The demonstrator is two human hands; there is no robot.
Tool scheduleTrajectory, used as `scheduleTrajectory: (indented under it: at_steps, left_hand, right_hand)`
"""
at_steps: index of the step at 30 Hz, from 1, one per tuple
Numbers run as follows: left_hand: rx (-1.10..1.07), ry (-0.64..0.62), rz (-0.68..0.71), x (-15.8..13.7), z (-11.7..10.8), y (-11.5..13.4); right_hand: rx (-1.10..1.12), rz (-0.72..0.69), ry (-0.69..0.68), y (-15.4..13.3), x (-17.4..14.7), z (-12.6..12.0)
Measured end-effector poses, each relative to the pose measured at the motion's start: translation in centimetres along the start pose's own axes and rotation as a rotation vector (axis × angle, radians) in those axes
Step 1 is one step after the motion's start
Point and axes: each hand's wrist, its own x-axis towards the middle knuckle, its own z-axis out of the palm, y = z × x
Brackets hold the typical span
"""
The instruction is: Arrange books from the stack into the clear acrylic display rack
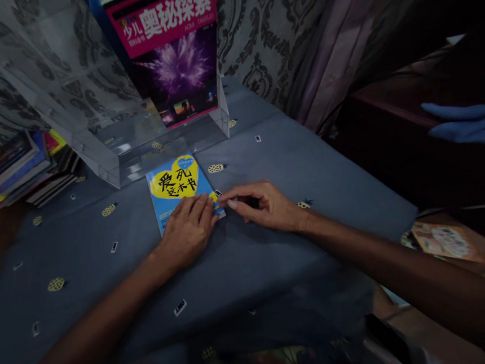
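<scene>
A small blue book (154, 196) with a yellow heart and black Chinese characters lies closed on the patterned tablecloth. My left hand (191, 226) rests on the lower part of its cover, fingers stretched out flat, hiding some of the print. At the book's lower right edge, my right hand (268, 205) has its thumb and index fingertip brought together in a pinch on the corner. Its other fingers curl under the palm. Just beyond the book stands a clear acrylic rack (109, 166), holding a large magenta and purple book (184, 68) upright.
A stack of books (24, 167) lies at the left of the table, beside the rack. Patterned curtains (255, 39) hang behind. A blue, hand-shaped form (470, 122) reaches in at the far right. Below the table's right edge lies an orange printed booklet (447, 241).
</scene>
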Motion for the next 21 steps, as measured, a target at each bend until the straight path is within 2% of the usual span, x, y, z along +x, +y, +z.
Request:
scheduleTrajectory:
  at_steps: [5, 10, 15, 18, 21]
  left_hand:
    - [-0.028, -0.053, -0.012, -0.2, 0.2, 0.0]
    - [0.003, -0.046, -0.002, -0.4, 0.4, 0.0]
    - [-0.05, -0.044, -0.033, -0.2, -0.5, -0.1]
    - [-0.113, -0.066, -0.092, 0.1, -0.7, -0.7]
    - [-0.155, -0.065, -0.141, 1.1, 0.1, -2.3]
  right_hand:
    - [-0.018, 0.007, -0.028, 0.1, 0.1, 0.1]
    - [-0.1, -0.046, -0.04, 0.4, 0.2, 0.3]
    - [-0.174, -0.093, -0.022, 0.5, 0.1, 0.4]
    - [-0.189, -0.101, -0.029, 0.4, 0.1, 0.3]
    - [-0.196, -0.107, -0.041, 0.3, 0.2, 0.2]
